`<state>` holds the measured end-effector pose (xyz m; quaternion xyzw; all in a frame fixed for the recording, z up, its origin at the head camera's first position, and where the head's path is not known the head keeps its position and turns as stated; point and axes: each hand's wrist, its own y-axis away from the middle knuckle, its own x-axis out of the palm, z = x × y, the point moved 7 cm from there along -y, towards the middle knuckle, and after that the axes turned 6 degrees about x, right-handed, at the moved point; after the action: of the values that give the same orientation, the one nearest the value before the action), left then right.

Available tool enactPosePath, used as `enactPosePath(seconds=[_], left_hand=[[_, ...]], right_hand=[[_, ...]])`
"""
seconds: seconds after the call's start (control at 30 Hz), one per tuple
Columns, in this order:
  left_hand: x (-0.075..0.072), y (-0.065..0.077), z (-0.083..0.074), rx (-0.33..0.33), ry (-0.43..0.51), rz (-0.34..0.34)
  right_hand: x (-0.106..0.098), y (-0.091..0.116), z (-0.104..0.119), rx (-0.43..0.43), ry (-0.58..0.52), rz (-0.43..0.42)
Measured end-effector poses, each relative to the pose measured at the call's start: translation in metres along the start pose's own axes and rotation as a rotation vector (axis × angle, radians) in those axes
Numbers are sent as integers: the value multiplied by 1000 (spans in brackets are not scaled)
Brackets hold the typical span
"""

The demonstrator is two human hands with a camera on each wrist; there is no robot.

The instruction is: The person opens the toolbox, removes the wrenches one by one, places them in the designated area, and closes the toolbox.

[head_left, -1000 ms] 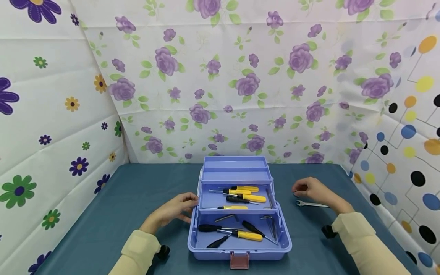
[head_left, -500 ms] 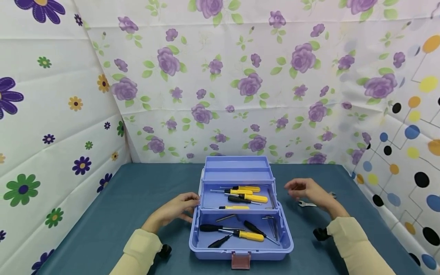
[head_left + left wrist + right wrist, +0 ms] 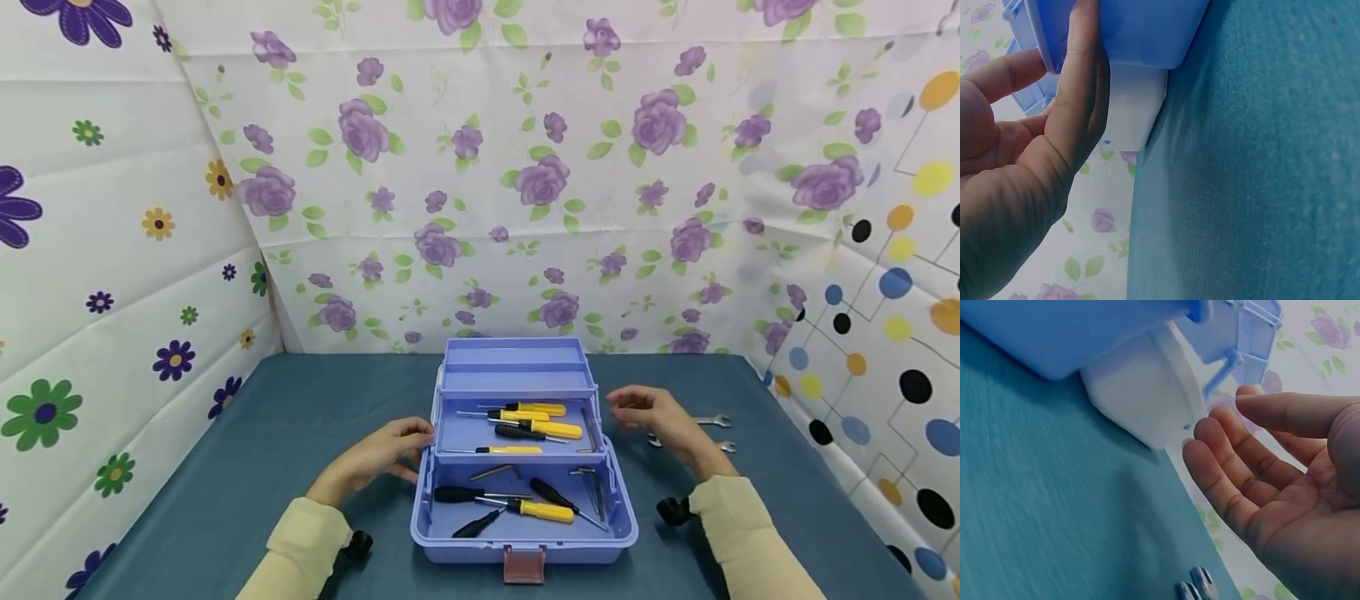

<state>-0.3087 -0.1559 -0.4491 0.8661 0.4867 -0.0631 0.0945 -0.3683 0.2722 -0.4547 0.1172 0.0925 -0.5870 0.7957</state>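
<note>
A lilac-blue toolbox (image 3: pixel 525 554) stands with its lid up and its tray (image 3: pixel 450 456) raised. Screwdrivers with yellow or black handles, such as a yellow-handled screwdriver (image 3: pixel 547 510), lie in the tray and the base with several hex keys (image 3: pixel 592 492). My left hand (image 3: pixel 382 454) touches the toolbox's left side, its thumb lying straight against the wall; the left wrist view shows a fingertip at the tray's edge. Right of the box, my right hand (image 3: pixel 660 421) hovers with loosely bent fingers and nothing in them. Beneath and behind it lie two wrenches (image 3: pixel 716 421), partly hidden.
A teal cloth (image 3: pixel 300 392) covers the table. Patterned sheets (image 3: pixel 480 167) hang at the back and both sides. In the right wrist view, a white panel (image 3: pixel 1141 387) is behind the box, and wrench ends (image 3: pixel 1200 584) show at the bottom.
My right hand has moved left from above the wrenches toward the toolbox, uncovering more of the two wrenches. The left hand has stayed at the box's side.
</note>
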Motion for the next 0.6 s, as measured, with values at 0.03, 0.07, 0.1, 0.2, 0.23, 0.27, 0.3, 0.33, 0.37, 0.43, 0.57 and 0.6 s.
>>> enactPosePath(seconds=[0.03, 0.07, 0.1, 0.2, 0.23, 0.27, 0.3, 0.33, 0.37, 0.43, 0.57, 0.6], left_hand=[[0, 0, 0, 1, 1, 2], [0, 0, -1, 2, 1, 2], [0, 1, -1, 2, 2, 3], [0, 1, 0, 2, 5, 1], [0, 1, -1, 2, 5, 0], [0, 1, -1, 2, 6, -1], [0, 1, -1, 2, 7, -1], [0, 1, -1, 2, 7, -1], [0, 1, -1, 2, 7, -1], [0, 2, -1, 2, 6, -1], [0, 2, -1, 3, 5, 0], [0, 1, -1, 4, 6, -1]], right_hand=[[1, -1, 0, -4, -10, -7], [3, -1, 0, -9, -14, -12], [4, -2, 0, -7, -21, -23], [5, -3, 0, -9, -31, -54], [6, -3, 1, -10, -36, -63], [7, -3, 1, -4, -46, -75], [8, -3, 1, 3, -55, -88], [8, -4, 2, 0, -59, -93], [9, -4, 2, 1, -65, -101], [12, -5, 3, 4, -81, -112], [16, -8, 4, 5, -108, -123], [18, -8, 4, 6, -115, -123]])
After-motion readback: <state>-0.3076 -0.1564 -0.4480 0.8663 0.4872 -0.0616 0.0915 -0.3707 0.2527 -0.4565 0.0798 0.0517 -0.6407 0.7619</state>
